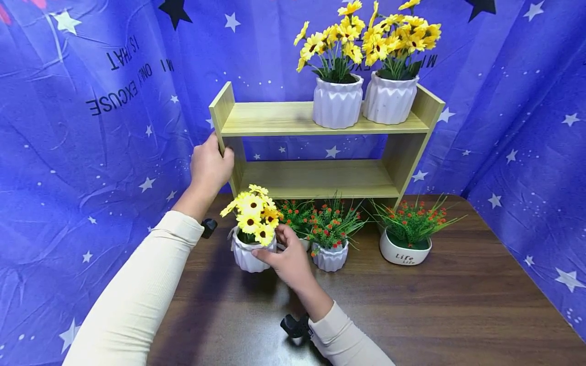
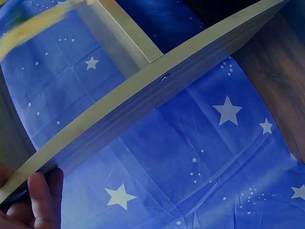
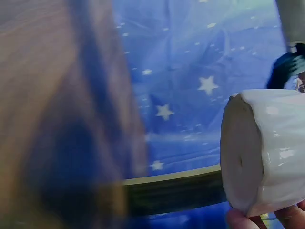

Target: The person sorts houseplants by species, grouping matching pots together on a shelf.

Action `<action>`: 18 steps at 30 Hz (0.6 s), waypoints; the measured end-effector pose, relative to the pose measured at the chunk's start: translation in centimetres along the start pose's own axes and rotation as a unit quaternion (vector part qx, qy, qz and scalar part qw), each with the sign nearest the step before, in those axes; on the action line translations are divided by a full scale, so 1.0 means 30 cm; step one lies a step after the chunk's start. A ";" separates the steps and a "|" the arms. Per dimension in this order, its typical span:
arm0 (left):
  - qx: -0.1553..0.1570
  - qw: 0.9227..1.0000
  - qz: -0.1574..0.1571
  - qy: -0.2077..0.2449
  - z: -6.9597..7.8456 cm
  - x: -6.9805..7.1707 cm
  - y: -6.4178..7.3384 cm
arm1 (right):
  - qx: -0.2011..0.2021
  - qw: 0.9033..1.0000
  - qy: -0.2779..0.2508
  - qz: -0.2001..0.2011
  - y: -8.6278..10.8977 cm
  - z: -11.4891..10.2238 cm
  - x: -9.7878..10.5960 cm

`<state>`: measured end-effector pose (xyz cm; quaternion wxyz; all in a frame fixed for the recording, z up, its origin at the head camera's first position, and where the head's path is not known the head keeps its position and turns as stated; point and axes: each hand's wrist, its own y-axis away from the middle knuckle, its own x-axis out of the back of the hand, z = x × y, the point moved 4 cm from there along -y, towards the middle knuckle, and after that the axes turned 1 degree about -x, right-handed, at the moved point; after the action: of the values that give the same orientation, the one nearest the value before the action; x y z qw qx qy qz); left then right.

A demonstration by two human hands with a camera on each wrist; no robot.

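Observation:
My left hand (image 1: pixel 211 161) grips the left side panel of a light wooden two-tier shelf (image 1: pixel 270 118). In the left wrist view, the thumb and fingers (image 2: pixel 40 198) lie on either side of that panel's edge (image 2: pixel 109 102). With my right hand (image 1: pixel 295 264) I hold a white fluted pot (image 1: pixel 249 258) of yellow daisy-like flowers (image 1: pixel 252 208) by its right side, in front of the shelf's lower left. The right wrist view shows the pot's bare underside (image 3: pixel 242 157), tipped into sight and off the table, with fingertips (image 3: pixel 240 220) against its wall.
Two similar pots, a left one (image 1: pixel 338 104) and a right one (image 1: pixel 391 99), stand on the top board's right. Red-flowered plants stand on the brown table (image 1: pixel 435 305): a fluted pot (image 1: pixel 330 258), an oval "Life" pot (image 1: pixel 405 253) and a partly hidden one (image 1: pixel 295 216). A starry blue curtain (image 1: pixel 137 168) surrounds everything.

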<state>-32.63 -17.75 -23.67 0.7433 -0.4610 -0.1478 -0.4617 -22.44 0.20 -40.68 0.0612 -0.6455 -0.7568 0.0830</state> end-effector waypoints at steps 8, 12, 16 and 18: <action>-0.002 1.000 0.000 0.000 0.006 0.003 -0.002 | 0.059 0.998 -0.025 0.004 -0.015 -0.166 0.022; -0.014 1.000 0.010 0.003 0.007 0.006 0.000 | 0.078 0.996 -0.020 0.027 -0.020 -0.241 0.046; -0.025 0.999 0.024 0.011 0.009 0.010 0.005 | 0.091 0.995 -0.004 0.047 -0.027 -0.297 0.076; -0.022 0.999 0.023 0.010 0.008 0.010 0.005 | 0.100 0.993 0.006 0.057 -0.031 -0.320 0.091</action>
<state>-32.30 -17.69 -23.43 0.7449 -0.4762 -0.1197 -0.4518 -21.85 3.20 -31.13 0.1252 -0.6790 -0.7061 0.1572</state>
